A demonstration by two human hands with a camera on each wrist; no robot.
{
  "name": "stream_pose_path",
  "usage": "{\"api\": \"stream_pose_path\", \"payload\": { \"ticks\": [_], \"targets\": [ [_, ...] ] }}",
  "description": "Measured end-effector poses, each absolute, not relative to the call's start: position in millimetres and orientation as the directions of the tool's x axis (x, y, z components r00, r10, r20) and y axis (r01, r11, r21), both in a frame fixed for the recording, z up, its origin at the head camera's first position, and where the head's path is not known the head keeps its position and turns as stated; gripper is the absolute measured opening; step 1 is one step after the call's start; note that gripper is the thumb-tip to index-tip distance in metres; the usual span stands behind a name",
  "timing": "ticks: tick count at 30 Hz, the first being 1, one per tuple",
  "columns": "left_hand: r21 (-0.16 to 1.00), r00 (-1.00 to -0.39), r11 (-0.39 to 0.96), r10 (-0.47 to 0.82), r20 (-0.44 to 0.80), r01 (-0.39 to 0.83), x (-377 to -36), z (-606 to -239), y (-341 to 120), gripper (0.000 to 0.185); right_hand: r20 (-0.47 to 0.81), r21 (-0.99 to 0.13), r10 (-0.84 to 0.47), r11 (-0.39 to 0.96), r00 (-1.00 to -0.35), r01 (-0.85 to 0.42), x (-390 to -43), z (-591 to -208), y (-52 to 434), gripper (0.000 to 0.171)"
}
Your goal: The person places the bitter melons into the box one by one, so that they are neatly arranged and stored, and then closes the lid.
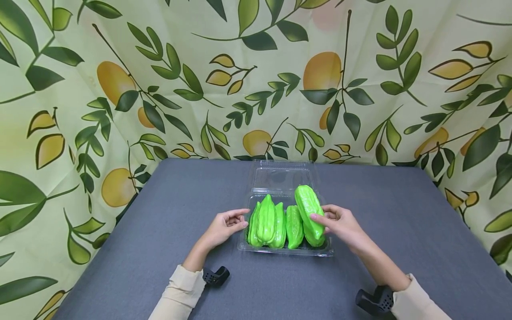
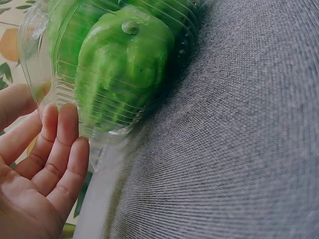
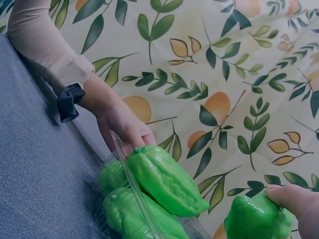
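At a grey-clothed table point(image 1: 160, 231) before a leaf-and-fruit print backdrop point(image 1: 120, 89), my right hand point(image 1: 342, 224) holds a ridged green gourd point(image 1: 309, 213) by thumb and fingertips, tilted over the right end of a clear plastic clamshell tray point(image 1: 286, 251) whose lid point(image 1: 280, 175) stands open behind. Three more gourds point(image 1: 274, 222) already lie side by side in the tray. My left hand point(image 1: 226, 224), fingers loosely spread, rests against the tray's left wall without gripping it. The space left looks tight, I judge: pushed in at this slant, the held gourd could ride up on its neighbour, roll out over the low rim, or shove the light tray across the cloth, since my left hand only braces it.
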State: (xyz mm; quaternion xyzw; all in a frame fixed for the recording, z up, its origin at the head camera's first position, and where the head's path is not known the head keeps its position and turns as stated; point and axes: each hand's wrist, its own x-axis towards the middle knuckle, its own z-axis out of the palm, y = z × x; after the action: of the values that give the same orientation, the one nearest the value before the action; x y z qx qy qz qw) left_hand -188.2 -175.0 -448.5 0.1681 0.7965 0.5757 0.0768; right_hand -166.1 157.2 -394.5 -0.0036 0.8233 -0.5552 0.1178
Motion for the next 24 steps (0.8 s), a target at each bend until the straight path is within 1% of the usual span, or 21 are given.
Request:
{"api": "stream_pose_path", "payload": {
  "ticks": [7,16,24],
  "targets": [
    [0.943,-0.932,0.281,0.355,0.070,0.178,-188,-448,-175,0.041,-0.199,-0.878,-0.110,0.461,-0.974,0.128,-164,-393,150,0.061],
    [0.941,-0.932,0.287,0.357,0.069,0.180,-188,-448,-175,0.041,-0.182,-0.883,-0.132,0.457,-0.974,0.103,-164,-393,143,0.067],
    [0.944,-0.935,0.283,0.350,0.062,0.168,-187,-447,-173,0.041,-0.152,-0.876,-0.141,0.478,-0.978,0.067,-168,-391,135,0.066]
  ]
}}
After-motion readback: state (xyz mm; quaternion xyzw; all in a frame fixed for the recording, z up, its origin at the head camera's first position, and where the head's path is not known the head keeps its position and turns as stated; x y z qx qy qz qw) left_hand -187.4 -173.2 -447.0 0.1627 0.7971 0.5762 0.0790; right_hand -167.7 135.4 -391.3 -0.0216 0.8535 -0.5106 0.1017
